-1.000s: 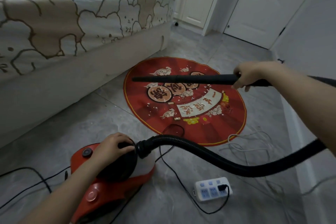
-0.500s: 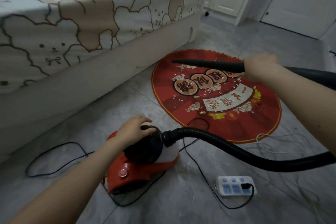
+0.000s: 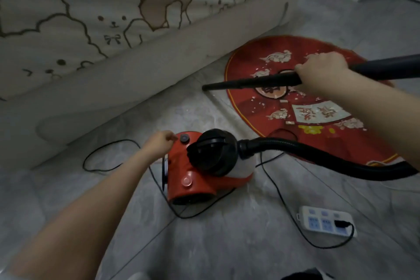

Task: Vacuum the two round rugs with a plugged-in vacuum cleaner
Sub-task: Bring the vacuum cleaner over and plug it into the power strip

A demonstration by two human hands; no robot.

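While the power strip (image 3: 326,221) holds one plug (image 3: 342,223), the right hand (image 3: 322,70) grips the wand (image 3: 252,81).

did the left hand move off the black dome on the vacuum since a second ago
Yes. The left hand has left the black dome and shifted toward the bed side, now at the red body by the round button.

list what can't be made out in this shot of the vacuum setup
Head view only:
- Red round rug: its right part is hidden by the right hand and forearm.
- Black nozzle tube: its rear end is cut off by the right edge.
- Left hand beside the red vacuum cleaner's round button: contact too blurred to tell.
- Second rug: not in view.
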